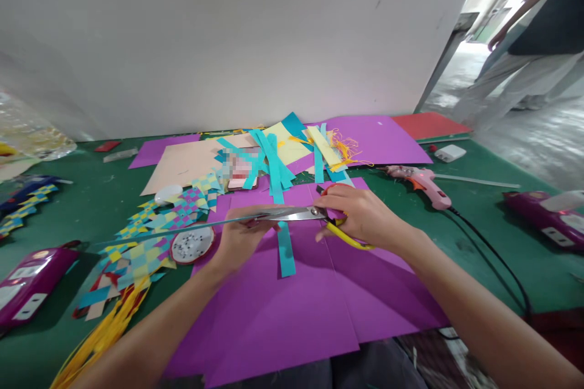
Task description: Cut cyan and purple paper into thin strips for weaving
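My right hand (353,213) is closed around the yellow and red handles of the scissors (292,213), whose blades point left. My left hand (244,237) pinches a thin teal paper strip (177,231) that stretches out to the left, and the blades reach to its fingers. Below the scissors a teal strip (286,249) lies on large purple sheets (283,316). More teal strips (274,164) are heaped beyond my hands, over yellow and peach paper. Left of my left hand sits a round white dish (192,245) with dark specks.
Woven paper pieces (146,255) and yellow tassels (109,328) lie at left, near a purple power strip (34,282). A pink glue gun (424,183) with a black cord and another power strip (547,216) are at right. A person (547,30) stands beyond the table.
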`<action>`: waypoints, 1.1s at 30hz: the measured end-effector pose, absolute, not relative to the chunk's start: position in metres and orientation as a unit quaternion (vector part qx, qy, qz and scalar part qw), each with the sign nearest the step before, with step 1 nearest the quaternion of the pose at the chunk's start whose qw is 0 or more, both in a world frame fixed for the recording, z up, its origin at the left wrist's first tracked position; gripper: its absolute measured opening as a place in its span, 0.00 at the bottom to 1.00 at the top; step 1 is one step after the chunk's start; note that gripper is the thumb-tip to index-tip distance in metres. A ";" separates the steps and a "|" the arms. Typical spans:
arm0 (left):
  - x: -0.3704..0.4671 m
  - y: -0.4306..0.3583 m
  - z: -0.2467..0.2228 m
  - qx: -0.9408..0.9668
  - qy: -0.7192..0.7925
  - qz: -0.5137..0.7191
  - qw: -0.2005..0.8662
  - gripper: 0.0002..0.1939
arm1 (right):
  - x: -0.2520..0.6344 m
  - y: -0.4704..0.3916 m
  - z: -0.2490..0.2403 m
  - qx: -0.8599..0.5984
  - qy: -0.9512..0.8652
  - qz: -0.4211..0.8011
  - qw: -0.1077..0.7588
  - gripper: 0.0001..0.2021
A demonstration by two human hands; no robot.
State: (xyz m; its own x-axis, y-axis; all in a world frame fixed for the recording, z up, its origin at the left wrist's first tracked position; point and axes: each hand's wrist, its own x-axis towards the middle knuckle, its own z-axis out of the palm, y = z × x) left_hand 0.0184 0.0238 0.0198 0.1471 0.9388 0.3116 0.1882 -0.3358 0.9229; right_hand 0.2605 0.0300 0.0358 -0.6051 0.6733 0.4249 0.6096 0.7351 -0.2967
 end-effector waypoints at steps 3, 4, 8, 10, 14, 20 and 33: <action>0.020 0.024 0.021 0.650 0.422 0.496 0.392 0.09 | 0.261 0.030 0.036 -0.359 -0.893 0.062 0.265 0.23; 0.021 0.024 0.021 0.649 0.419 0.498 0.393 0.09 | 0.261 0.030 0.036 -0.359 -0.892 0.063 0.265 0.22; 0.022 0.024 0.021 0.642 0.421 0.503 0.396 0.09 | 0.261 0.029 0.036 -0.363 -0.892 0.064 0.262 0.22; 0.022 0.024 0.021 0.638 0.428 0.503 0.395 0.08 | 0.261 0.029 0.036 -0.364 -0.891 0.068 0.262 0.21; 0.022 0.023 0.020 0.632 0.455 0.499 0.381 0.08 | 0.260 0.029 0.036 -0.365 -0.888 0.068 0.271 0.17; 0.023 0.024 0.020 0.634 0.446 0.494 0.393 0.08 | 0.263 0.029 0.036 -0.366 -0.887 0.040 0.279 0.16; 0.015 0.027 0.025 0.622 0.365 0.545 0.428 0.02 | 0.277 0.033 0.037 -0.414 -0.872 0.024 0.262 0.20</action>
State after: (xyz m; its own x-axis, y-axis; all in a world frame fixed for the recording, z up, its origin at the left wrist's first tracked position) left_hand 0.0153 0.0270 0.0245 0.1403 0.9200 0.3659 -0.0126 -0.3679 0.9298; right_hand 0.2772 0.0330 0.0370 -0.5207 0.7341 0.4359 0.7085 0.6564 -0.2591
